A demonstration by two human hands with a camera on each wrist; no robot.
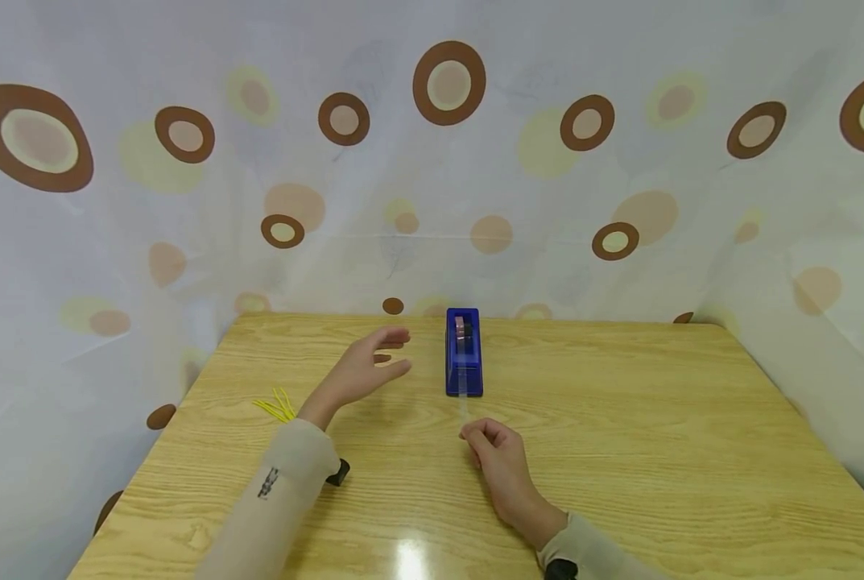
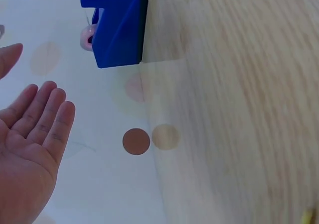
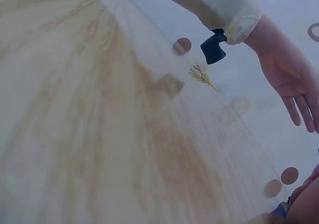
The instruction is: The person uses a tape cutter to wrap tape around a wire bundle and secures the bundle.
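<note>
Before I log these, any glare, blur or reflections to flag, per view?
Head: bright glare on the table near bottom centre, clear tape strip nearly vanishing against it. Left wrist: tape dispenser fairly sharp, yellow patch blurred at lower right, brown dot mirrored in the table. Right wrist: hazy and washed out, table grain smeared.

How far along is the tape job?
Done: a strip of tape extends past the front of the blue dispenser. In hand: the right hand pinches its end. Left: probably tearing it off, since it appears joined to the dispenser; the left hand is empty.
</note>
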